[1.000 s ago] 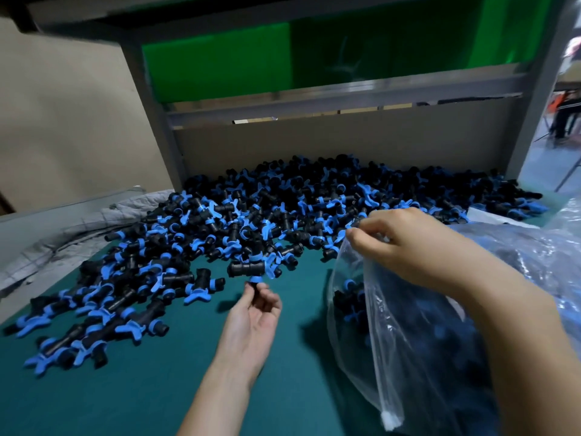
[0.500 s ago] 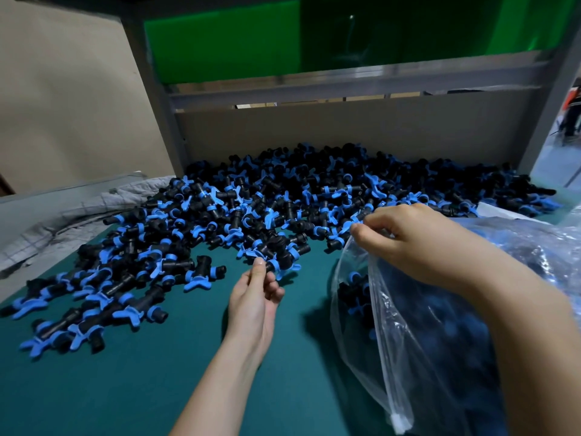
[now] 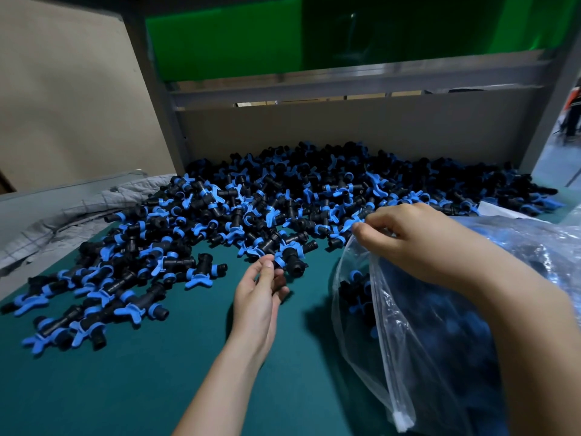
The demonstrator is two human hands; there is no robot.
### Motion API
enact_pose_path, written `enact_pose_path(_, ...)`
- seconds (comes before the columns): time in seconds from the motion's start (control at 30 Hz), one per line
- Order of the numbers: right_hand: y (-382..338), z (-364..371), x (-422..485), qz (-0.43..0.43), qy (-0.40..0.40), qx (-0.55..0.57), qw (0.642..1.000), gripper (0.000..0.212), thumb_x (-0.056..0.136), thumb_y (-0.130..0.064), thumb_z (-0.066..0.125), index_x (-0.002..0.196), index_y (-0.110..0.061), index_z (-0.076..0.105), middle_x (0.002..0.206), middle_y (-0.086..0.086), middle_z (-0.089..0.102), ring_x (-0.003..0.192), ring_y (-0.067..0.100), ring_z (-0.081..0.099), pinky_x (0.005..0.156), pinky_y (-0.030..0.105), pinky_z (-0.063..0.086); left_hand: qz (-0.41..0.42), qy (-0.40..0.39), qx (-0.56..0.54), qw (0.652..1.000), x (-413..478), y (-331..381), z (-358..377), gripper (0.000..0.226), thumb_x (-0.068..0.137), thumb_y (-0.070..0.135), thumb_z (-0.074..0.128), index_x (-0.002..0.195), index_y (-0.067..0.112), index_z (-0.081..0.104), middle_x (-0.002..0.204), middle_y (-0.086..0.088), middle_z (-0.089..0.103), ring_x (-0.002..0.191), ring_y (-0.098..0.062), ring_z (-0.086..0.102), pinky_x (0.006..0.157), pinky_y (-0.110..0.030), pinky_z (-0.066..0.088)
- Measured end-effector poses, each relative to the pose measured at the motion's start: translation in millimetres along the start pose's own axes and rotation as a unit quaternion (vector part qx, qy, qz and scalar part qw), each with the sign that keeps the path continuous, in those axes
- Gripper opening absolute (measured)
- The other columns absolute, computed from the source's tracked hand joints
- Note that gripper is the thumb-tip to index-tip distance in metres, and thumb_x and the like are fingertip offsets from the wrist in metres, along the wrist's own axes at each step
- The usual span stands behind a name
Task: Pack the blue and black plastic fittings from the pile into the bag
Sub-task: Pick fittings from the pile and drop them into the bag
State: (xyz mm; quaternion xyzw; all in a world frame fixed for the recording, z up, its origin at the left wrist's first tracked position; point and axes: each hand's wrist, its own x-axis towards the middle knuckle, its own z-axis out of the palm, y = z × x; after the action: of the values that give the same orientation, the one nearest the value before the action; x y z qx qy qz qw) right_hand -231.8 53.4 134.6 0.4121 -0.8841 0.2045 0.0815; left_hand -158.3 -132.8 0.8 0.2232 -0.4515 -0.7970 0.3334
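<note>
Pinching a black-and-blue fitting (image 3: 290, 258) at the pile's (image 3: 283, 196) near edge, the left hand (image 3: 259, 297) curls its fingers (image 3: 267, 264) round it. The fitting's open end points toward the person. Right hand (image 3: 424, 243) fingers pinch the part-filled bag (image 3: 408, 335) rim, just right. Crumpled grey cloth (image 3: 78, 212) lies left of the green surface (image 3: 125, 379).

1. The bag (image 3: 393, 325) runs off the right and bottom edges, and the fittings (image 3: 456, 341) deep inside it blur into one dark mass.
2. The left hand (image 3: 259, 297) covers part of a fitting (image 3: 294, 261), so its grip is unclear.
3. A figure (image 3: 573, 111) at the right edge is blurred and cut off.
</note>
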Motion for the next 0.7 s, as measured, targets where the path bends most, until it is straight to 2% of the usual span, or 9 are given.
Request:
enact_pose_path(0.17, -0.4, -0.7, 0.1, 0.000, 0.002, 0.001, 1.000, 0.051, 0.092, -0.052, 0.038, 0.069, -0.007, 0.046, 0.055, 0.005, 0.040, 0.052, 0.018, 0.035, 0.052, 0.036, 0.029, 0.006, 0.005, 0.004, 1.000, -0.3, -1.0, 1.2, 0.016, 0.101, 0.018, 0.051, 0.107, 0.010, 0.063, 0.081, 0.000, 0.056, 0.072, -0.011, 0.051, 0.063, -0.022, 0.046)
enact_pose_path(0.43, 0.3, -0.1, -0.3, -0.002, 0.000, 0.003, 1.000, 0.053, 0.090, -0.054, 0.037, 0.071, -0.006, 0.049, 0.053, 0.004, 0.040, 0.051, 0.018, 0.036, 0.052, 0.036, 0.030, 0.005, 0.005, -0.002, 1.000, -0.1, -1.7, 1.0, 0.014, 0.101, 0.019, 0.051, 0.103, 0.012, 0.063, 0.080, 0.000, 0.057, 0.070, -0.010, 0.051, 0.060, -0.020, 0.047)
enact_pose_path(0.53, 0.9, -0.1, -0.5, -0.003, -0.002, 0.005, 1.000, 0.053, 0.090, -0.054, 0.036, 0.071, -0.006, 0.049, 0.052, 0.003, 0.039, 0.050, 0.016, 0.034, 0.051, 0.035, 0.029, 0.000, -0.001, -0.013, 1.000, -0.1, -0.6, -0.9, 0.013, 0.102, 0.015, 0.049, 0.104, 0.013, 0.062, 0.076, 0.000, 0.057, 0.066, -0.008, 0.053, 0.056, -0.017, 0.048)
enact_pose_path(0.7, 0.8, 0.3, -0.2, 0.001, 0.001, 0.006, 1.000, 0.050, 0.094, -0.050, 0.040, 0.068, -0.007, 0.043, 0.051, 0.001, 0.035, 0.049, 0.016, 0.031, 0.051, 0.035, 0.028, 0.003, -0.003, 0.008, 1.000, -1.1, 0.6, -0.8, 0.016, 0.102, 0.009, 0.046, 0.103, 0.016, 0.061, 0.074, 0.000, 0.060, 0.063, -0.008, 0.055, 0.060, -0.022, 0.046)
